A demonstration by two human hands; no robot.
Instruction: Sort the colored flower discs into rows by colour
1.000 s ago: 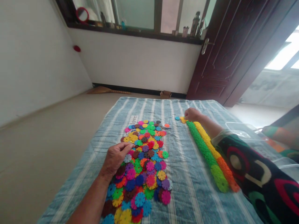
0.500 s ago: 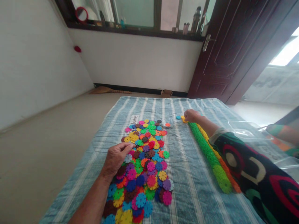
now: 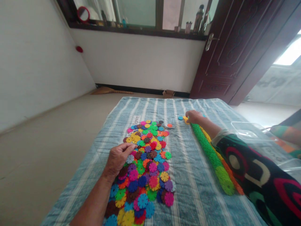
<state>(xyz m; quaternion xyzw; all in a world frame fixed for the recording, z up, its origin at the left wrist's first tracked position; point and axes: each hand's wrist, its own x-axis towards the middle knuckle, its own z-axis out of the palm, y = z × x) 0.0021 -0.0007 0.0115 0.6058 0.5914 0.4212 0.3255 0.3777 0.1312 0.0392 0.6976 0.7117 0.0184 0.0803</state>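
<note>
A pile of notched plastic discs (image 3: 152,166) in many colours lies across the middle of the cloth. My left hand (image 3: 119,157) rests at the pile's left edge with thumb and forefinger pinched together; whatever is between them is too small to make out. At the far right, my right hand (image 3: 194,116) has its fingers closed on a yellow disc (image 3: 185,119), partly hidden by the fingers. This is by the far end of a long green row of stacked discs (image 3: 209,153). Beside it lies a yellow and orange row (image 3: 231,177), partly covered by my right arm.
A blue disc (image 3: 180,118) and an orange disc (image 3: 169,125) lie loose on the striped cloth (image 3: 185,175). Clear plastic containers (image 3: 246,130) stand at the right, with part of another person's arm (image 3: 284,135) behind. A broom (image 3: 103,90) lies on the floor beyond.
The view has shifted slightly. A bit of blue now shows behind my right wrist, and the right fingers have turned a little at the yellow disc. My left hand keeps its pinch in place.
</note>
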